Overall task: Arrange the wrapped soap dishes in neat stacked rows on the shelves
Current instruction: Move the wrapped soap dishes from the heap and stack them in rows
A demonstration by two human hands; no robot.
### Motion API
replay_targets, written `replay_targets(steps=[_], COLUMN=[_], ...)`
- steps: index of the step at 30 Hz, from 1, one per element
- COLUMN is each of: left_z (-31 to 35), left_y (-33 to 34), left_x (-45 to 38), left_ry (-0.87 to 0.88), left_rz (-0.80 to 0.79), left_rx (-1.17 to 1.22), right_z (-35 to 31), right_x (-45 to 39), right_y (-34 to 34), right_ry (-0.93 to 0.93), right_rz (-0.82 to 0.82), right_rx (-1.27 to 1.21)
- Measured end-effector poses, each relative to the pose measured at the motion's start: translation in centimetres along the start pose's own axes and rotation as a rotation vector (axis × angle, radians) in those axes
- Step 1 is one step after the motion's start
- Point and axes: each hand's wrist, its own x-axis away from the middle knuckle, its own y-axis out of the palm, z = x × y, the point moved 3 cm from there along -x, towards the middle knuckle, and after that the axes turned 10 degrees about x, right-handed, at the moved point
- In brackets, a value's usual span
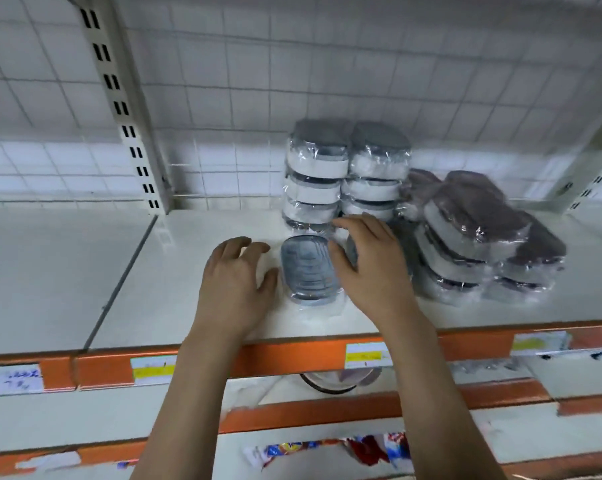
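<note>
We are reaching over the white shelf (195,271) with both hands. Our left hand (235,285) is hovering with fingers spread and loosely bent, holding nothing, just left of a wrapped grey soap dish (308,268) lying flat near the front. Our right hand (369,265) is curling its fingers over a second dish (352,251) beside it; we cannot tell whether it is gripping. Behind are standing two grey stacks (344,174); to the right, leaning brown stacks (479,237).
</note>
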Motion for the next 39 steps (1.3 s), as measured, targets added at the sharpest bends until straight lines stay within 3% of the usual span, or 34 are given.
replay_targets(steps=[12, 19, 26, 35, 39], left_z=[10.2, 10.7, 9.6, 8.6, 8.5], left_y=[1.3, 2.4, 3.9, 2.6, 0.7], left_x=[-9.7, -15.3, -17.1, -17.4, -15.7], left_ry=[0.251, 0.2, 0.161, 0.274, 0.3], left_rz=[0.068, -0.187, -0.254, -0.188, -0.025], left_rx=[-0.135, -0.566, -0.561, -0.287, -0.165], right_z=[5.1, 5.6, 6.8, 7.0, 6.4], right_x=[-7.1, -12.6, -14.1, -12.8, -11.9], right_y=[-3.0, -1.4, -0.1, 0.0, -1.1], right_ry=[0.022, 0.026, 0.081, 0.064, 0.069], right_rz=[-0.022, -0.287, -0.46, -0.193, -0.05], right_rx=[0.01, 0.324, 0.399, 0.313, 0.178])
